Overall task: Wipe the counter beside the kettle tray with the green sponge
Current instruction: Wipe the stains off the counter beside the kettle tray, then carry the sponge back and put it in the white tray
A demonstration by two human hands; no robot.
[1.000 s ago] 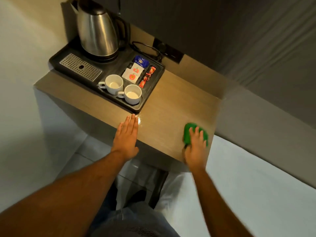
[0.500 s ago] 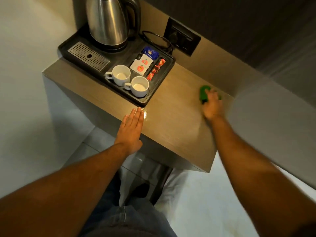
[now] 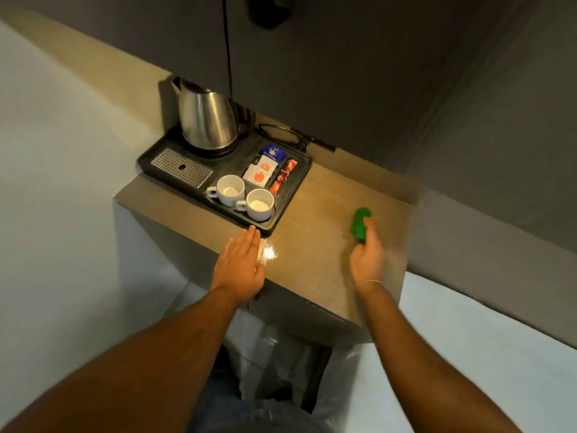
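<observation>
The green sponge (image 3: 359,225) rests on the wooden counter (image 3: 321,214), to the right of the black kettle tray (image 3: 299,179). My right hand (image 3: 367,254) grips the sponge from its near side, fingers curled over it, the whole hand blurred. My left hand (image 3: 242,264) lies flat on the counter's front edge, fingers together, its tips just short of the tray's near corner. It holds nothing.
On the tray stand a steel kettle (image 3: 206,120), two white cups (image 3: 243,196), several sachets (image 3: 265,170) and a metal drip grid (image 3: 181,167). A cord (image 3: 281,134) runs behind it. A wall rises right behind the counter. The counter ends just right of the sponge.
My right hand carried the sponge from the front right corner up to the back of the counter, then back toward the middle. My left hand stayed flat.
</observation>
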